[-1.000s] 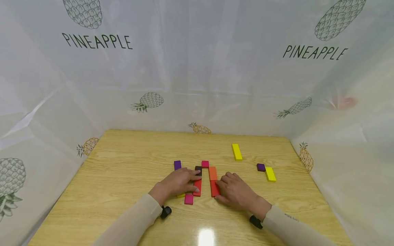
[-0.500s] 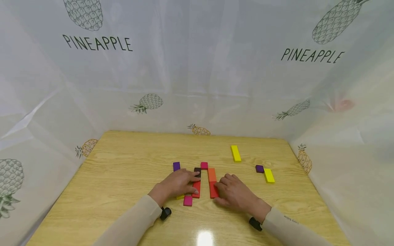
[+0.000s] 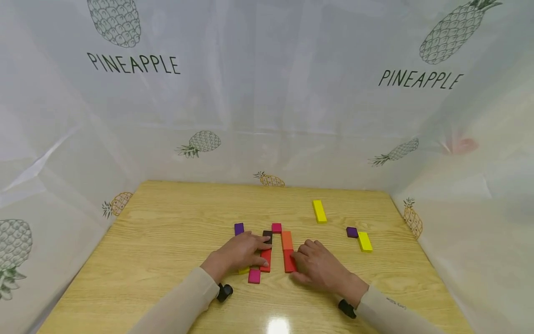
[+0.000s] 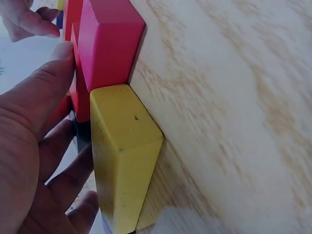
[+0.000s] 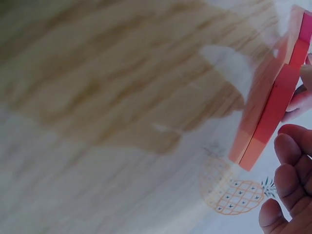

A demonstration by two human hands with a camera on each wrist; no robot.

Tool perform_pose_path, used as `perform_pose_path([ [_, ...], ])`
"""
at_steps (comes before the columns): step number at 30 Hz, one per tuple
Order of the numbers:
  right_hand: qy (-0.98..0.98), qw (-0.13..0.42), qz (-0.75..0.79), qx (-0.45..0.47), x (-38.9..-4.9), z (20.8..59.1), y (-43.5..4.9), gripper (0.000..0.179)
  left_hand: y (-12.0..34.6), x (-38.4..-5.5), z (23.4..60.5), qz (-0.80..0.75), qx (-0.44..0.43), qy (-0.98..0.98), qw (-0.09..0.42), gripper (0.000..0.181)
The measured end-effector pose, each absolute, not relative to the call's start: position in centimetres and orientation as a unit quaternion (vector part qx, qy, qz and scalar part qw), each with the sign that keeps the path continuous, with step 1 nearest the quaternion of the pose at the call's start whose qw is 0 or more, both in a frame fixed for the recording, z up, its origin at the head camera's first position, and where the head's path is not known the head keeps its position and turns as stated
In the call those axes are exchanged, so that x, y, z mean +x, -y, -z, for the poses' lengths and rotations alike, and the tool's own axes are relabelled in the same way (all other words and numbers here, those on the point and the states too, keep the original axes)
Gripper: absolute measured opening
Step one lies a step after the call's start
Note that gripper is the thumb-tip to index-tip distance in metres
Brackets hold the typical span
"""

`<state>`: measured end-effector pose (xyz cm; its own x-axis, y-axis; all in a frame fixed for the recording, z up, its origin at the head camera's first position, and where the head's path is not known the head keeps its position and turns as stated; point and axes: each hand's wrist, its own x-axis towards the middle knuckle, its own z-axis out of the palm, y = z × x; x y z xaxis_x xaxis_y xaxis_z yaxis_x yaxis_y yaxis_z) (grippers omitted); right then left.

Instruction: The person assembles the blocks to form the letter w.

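My left hand (image 3: 238, 253) reaches over a cluster of flat coloured blocks. Its index fingertip touches the black block (image 3: 268, 235) and its thumb rests on the red block (image 3: 265, 257) below. A yellow block (image 4: 122, 141) and a pink block (image 4: 108, 48) stand end to end beside that hand. On the other side, my right hand (image 3: 321, 265) touches the right edge of a second red block (image 3: 288, 263), fingers loosely bent. An orange block (image 3: 287, 240) adjoins this red one at its far end. A pink block (image 3: 276, 228) lies at the top between both columns.
A purple block (image 3: 239, 228) shows past the left hand, partly covered. Toward the right lie a long yellow block (image 3: 319, 211), a small dark purple block (image 3: 352, 232) and another yellow block (image 3: 365, 242). A pineapple-print curtain (image 3: 271, 93) encloses the wooden table (image 3: 187, 204).
The head view has tilted slightly, so the scene sits lower in it. Both hands stay at the same blocks, with no clear shift of the pieces.
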<state>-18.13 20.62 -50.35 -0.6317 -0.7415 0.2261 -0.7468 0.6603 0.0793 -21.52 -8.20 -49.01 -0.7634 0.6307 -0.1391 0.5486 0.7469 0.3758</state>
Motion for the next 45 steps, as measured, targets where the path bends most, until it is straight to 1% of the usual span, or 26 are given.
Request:
perform_pose_path([
  [9, 0.9, 0.121, -0.019, 0.418, -18.0, 50.5, -20.3, 0.044, 8.5, -21.6, 49.3, -0.163, 0.318, -0.925, 0.127, 0.058],
  [19, 0.903, 0.114, -0.018, 0.413, -18.0, 50.3, -20.5, 0.043, 8.1, -21.8, 49.2, -0.171, 0.329, -0.921, 0.122, 0.051],
  [27, 0.906, 0.109, -0.02, 0.408, -18.1, 50.6, -20.5, 0.047, 8.1, -21.7, 49.3, -0.168, 0.332, -0.922, 0.11, 0.047],
  [37, 0.906, 0.112, -0.028, 0.407, -18.2, 50.8, -20.7, 0.05, 8.1, -21.6, 49.2, -0.162, 0.329, -0.924, 0.109, 0.047],
  [41, 0.904, 0.127, -0.041, 0.406, -18.3, 50.8, -21.0, 0.048, 8.0, -21.5, 49.1, -0.158, 0.331, -0.925, 0.099, 0.044],
  [45, 0.906, 0.136, -0.039, 0.399, -18.4, 50.8, -21.5, 0.045, 7.8, -21.5, 49.1, -0.147, 0.34, -0.926, 0.071, 0.041],
])
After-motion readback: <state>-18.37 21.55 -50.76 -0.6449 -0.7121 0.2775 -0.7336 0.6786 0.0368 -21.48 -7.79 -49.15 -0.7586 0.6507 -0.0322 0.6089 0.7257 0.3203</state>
